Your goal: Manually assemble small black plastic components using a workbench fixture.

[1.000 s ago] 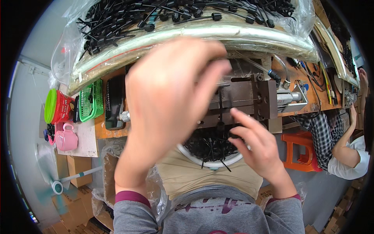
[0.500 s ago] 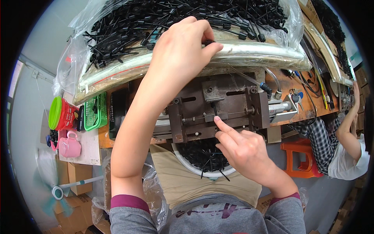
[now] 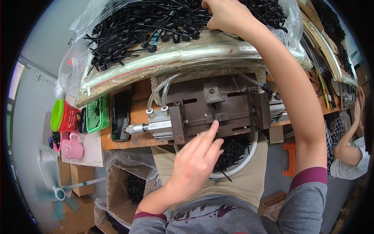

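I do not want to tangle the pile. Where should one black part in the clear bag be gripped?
Probably pinch a black part by its thicker head end, coming from above through the open top of the clear bag, where the right hand reaches in. The thin stems lie crossed, so one lying on top should lift free.

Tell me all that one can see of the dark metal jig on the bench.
The jig is a dark brown, worn metal block built of bolted plates, with long slots and a narrow channel across its middle. A silver cylinder sticks out of its left end, and two clear hoses curve up from fittings there. It lies flat on the wooden bench, just in front of the bag of black parts. The left hand touches its centre with the index fingertip.
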A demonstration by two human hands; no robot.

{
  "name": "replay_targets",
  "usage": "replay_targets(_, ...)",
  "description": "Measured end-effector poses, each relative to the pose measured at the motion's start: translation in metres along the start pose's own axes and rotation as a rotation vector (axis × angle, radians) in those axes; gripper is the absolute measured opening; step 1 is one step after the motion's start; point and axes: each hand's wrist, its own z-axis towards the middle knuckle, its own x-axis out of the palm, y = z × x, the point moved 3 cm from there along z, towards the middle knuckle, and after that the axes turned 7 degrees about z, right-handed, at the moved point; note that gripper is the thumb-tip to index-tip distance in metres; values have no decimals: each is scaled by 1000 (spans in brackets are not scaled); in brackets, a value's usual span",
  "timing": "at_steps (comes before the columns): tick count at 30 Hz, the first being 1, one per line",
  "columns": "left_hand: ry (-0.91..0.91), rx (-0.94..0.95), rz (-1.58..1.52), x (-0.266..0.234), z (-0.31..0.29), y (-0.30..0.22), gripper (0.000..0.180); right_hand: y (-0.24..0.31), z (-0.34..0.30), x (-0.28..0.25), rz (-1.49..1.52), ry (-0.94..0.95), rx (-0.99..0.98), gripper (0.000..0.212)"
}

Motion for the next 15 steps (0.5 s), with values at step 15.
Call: replay_targets(15,3,-5,111,21,4,6,26,0,-13,-35,-221,279,-225,23)
